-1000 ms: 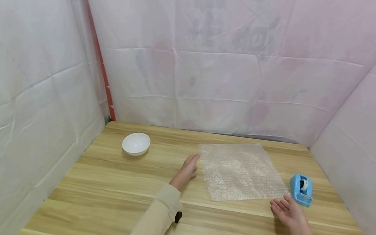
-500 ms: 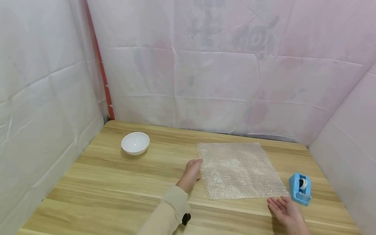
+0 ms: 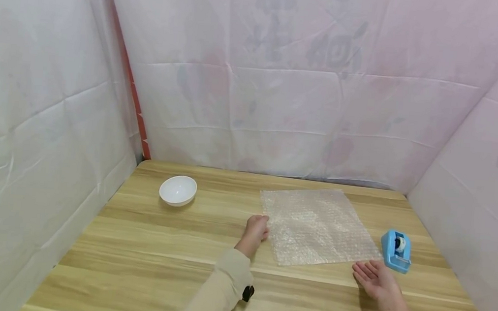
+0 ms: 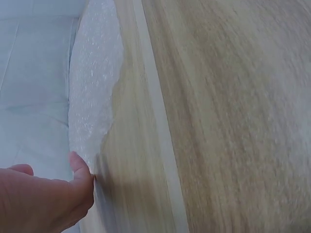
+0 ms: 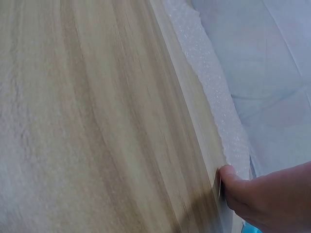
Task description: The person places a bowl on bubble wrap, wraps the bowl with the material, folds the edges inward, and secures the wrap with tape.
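One bubble-wrap sheet (image 3: 318,230), right grip (image 3: 377,280) wide by its corner, left grip (image 3: 256,230) alongside, hold unclear

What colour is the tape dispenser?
The tape dispenser is light blue, showing best in the head view.

Clock from ctr of head view: wht bowl (image 3: 177,192), upright on wood-grain tbl (image 3: 155,256), 8 o'clock; lt-blue tape disp. (image 3: 391,257) w/ tape roll (image 3: 400,245), 4 o'clock; tbl 6. Pale back cloth (image 3: 280,99), faint print, 12; L cloth (image 3: 47,123) 9; R cloth (image 3: 482,186) 3; red strip (image 3: 136,106), approx 10.
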`<action>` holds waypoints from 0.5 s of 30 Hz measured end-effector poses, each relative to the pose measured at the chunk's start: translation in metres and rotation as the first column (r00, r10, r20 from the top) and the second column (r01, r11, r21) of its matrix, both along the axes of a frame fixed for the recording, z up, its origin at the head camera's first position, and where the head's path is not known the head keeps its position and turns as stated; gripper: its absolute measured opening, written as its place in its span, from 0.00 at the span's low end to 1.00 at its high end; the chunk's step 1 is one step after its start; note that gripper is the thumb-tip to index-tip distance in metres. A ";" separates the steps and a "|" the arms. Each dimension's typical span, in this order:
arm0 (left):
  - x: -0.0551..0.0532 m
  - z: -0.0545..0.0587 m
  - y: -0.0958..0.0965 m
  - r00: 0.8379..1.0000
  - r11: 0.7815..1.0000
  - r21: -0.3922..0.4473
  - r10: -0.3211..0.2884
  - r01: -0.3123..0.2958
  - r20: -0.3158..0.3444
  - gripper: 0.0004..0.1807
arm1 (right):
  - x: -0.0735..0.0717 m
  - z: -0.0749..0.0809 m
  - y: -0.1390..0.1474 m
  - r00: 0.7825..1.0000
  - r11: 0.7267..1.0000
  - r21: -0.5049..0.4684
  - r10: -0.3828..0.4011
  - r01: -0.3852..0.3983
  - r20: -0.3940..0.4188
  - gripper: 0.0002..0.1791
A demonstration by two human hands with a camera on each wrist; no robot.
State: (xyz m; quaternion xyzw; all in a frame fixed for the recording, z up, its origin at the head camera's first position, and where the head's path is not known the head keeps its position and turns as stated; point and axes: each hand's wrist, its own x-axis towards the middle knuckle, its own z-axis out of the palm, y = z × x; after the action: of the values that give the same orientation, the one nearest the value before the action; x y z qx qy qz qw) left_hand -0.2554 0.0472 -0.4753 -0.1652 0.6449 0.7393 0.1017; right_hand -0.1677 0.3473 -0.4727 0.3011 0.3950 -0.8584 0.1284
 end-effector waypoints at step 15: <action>-0.033 -0.053 0.008 0.998 1.000 -0.014 0.017 -0.018 -0.056 0.20 | 0.002 0.000 -0.006 1.000 1.000 0.026 0.016 -0.017 0.006 0.35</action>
State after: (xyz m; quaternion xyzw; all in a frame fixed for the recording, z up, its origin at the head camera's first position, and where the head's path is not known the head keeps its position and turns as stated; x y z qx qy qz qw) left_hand -0.2880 0.0553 -0.5283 -0.1508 0.6513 0.7398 0.0760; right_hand -0.1658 0.3413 -0.4722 0.3019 0.4080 -0.8513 0.1328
